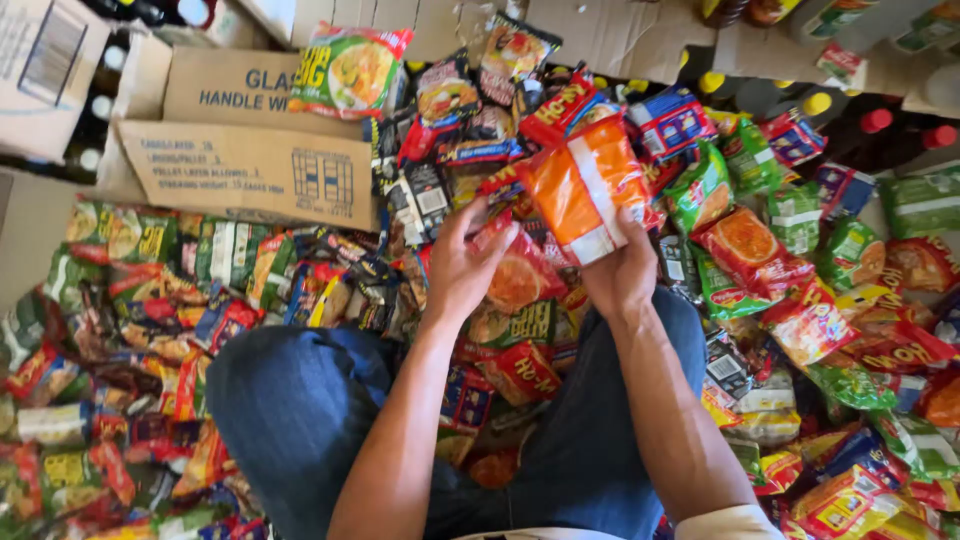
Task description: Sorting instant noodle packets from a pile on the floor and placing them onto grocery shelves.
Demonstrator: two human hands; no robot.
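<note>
Both bare forearms reach forward from the near edge, between knees in blue denim. The left hand (pixel 462 268) is raised with fingers curled, apparently pinching something. The right hand (pixel 622 272) grips with fingers closed, thumb up.

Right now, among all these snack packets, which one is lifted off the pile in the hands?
The orange packet with a white band. The right hand and left hand hold it up; the other packets lie on the floor.

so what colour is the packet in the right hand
Orange with a white band across it; the packet in the right hand shows best in the head view.
</note>
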